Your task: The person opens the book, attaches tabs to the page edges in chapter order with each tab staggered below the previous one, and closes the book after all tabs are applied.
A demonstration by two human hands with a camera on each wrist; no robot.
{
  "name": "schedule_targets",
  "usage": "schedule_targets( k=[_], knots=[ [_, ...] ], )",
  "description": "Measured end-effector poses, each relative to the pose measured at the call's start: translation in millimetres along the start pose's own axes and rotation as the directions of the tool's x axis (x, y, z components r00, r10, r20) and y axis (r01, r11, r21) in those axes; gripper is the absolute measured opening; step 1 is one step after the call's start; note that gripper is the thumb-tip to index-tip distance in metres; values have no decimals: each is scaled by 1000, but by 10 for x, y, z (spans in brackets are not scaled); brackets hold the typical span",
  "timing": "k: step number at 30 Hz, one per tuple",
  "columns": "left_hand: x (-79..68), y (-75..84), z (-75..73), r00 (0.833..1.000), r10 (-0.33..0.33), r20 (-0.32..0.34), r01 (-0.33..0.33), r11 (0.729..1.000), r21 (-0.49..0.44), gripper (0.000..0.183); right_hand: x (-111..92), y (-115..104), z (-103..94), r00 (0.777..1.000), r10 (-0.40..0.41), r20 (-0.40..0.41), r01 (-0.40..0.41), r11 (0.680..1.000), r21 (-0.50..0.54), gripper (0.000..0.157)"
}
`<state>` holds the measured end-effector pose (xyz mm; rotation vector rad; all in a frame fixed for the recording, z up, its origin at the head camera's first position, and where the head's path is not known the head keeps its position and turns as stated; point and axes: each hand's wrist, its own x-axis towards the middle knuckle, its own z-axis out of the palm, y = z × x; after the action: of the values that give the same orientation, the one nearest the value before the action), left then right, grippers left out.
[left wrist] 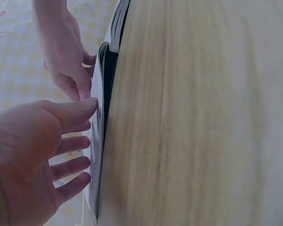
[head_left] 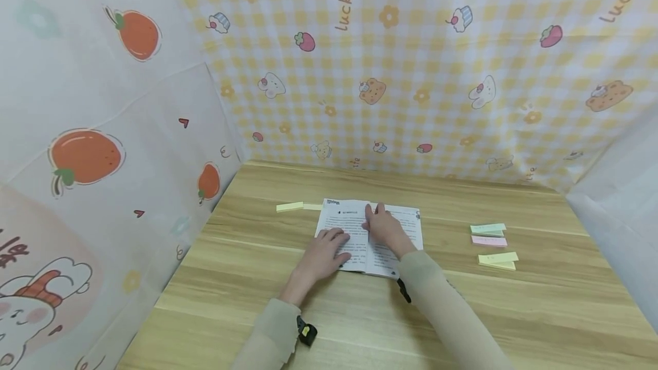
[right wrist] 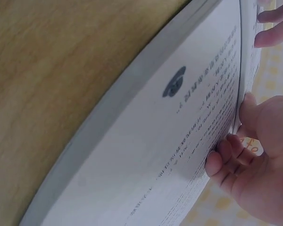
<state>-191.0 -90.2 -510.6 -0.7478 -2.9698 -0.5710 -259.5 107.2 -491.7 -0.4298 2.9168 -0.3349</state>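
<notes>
1. The book [head_left: 361,244] lies open on the wooden table [head_left: 205,290], around the middle from left to right, and both pages have printed text.
2. My left hand [head_left: 321,256] rests on the left page; its fingers are relaxed and spread apart.
3. My right hand [head_left: 384,228] is at the middle fold, toward the far edge; its fingers are partly bent, but I cannot tell if they pinch the paper.
4. Left of the book there is a yellow strip [head_left: 290,206].
5. To the right, well apart, lie green strips [head_left: 488,228], a pink strip [head_left: 489,241] and, nearest, yellow notes [head_left: 497,258].
</notes>
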Motion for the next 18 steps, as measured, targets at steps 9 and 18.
schedule_targets(
  k=[9, 18],
  knots=[
    [3, -5, 33, 1000, 1, -18, -1, 1000, 7, 45, -21, 22, 70, 998, -33, -57, 27, 994, -103, 55],
    [-13, 24, 28, 999, 14, -34, -13, 999, 33, 42, -155, -28, 52, 988, -97, -119, 77, 984, -161, 49]
  ],
)
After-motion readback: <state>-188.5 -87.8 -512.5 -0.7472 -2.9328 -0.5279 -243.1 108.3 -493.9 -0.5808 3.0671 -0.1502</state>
